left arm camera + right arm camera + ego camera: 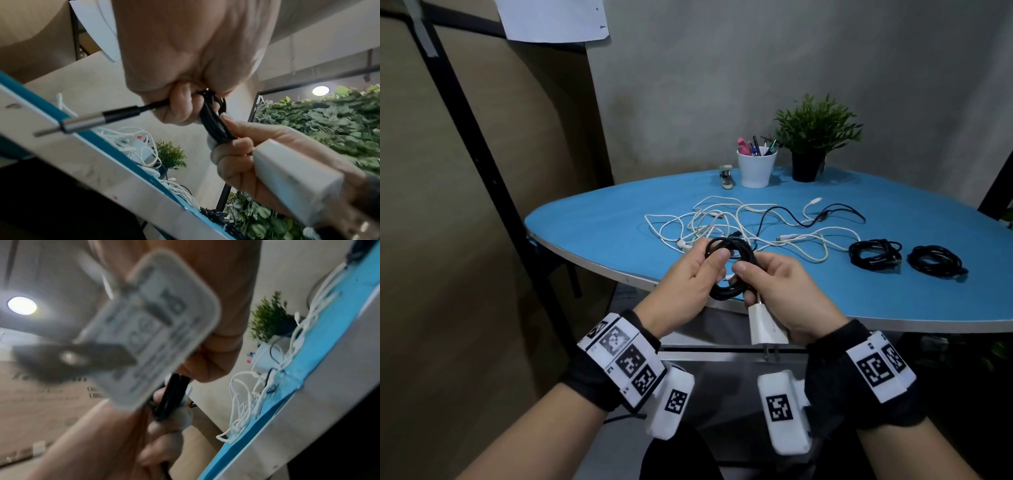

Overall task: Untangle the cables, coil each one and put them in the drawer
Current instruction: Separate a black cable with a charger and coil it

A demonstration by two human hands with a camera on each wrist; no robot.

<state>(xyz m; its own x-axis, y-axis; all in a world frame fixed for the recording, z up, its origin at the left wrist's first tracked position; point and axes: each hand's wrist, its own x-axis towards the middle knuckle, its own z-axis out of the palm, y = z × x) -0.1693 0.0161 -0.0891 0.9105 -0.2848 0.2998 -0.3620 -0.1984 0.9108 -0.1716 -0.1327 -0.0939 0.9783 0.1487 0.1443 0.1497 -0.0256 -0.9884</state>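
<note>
Both hands are holding one coiled black cable (726, 270) just above the near edge of the blue table (592, 222). The left hand (688, 284) is pinching the loops, and the right hand (780, 291) is gripping them along with a white charger plug (765, 325). The tangled white cables (722, 222) are lying behind, and two black coils (875, 255) are sitting off to the right.

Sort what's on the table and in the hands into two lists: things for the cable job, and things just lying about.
For the job:
- black cable, held coiled by left hand and right hand
- white charger plug, in the right hand's grip
- tangled white and black cables
- two coiled black cables

Lying about:
- pen cup
- potted plant
- stapler
</note>
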